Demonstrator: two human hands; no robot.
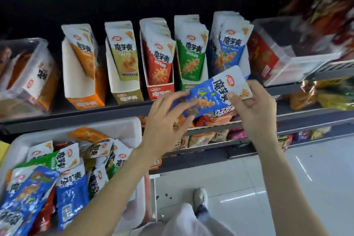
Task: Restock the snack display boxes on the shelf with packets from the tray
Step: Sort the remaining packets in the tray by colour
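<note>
While both hands were raised before the shelf, the following was observed, left to right.

Clear bin, far left: a transparent bin (28, 74) held orange packets and stood on the shelf (95, 115).
Tray: a white tray (122, 130) sat below the shelf at lower left, holding a loose heap of tray packets (69, 191) in blue, green, orange and red.
Display boxes: five stood in a row on the shelf, namely the orange box (84, 101), olive box (128, 97), red box (161, 92), green box (188, 86) and blue box (228, 44), each with upright packets.
Left hand: the left hand (164, 119) pinched the lower end of the blue packet (210, 92), fingers curled onto it.
Blue packet: held tilted, in front of the green and blue boxes, not yet inside either.
Right hand: the right hand (252, 107) gripped the packet's white top end, thumb clamped on its face.
Far right: a second clear bin (298, 63) held red packets; detail was blurred.
</note>
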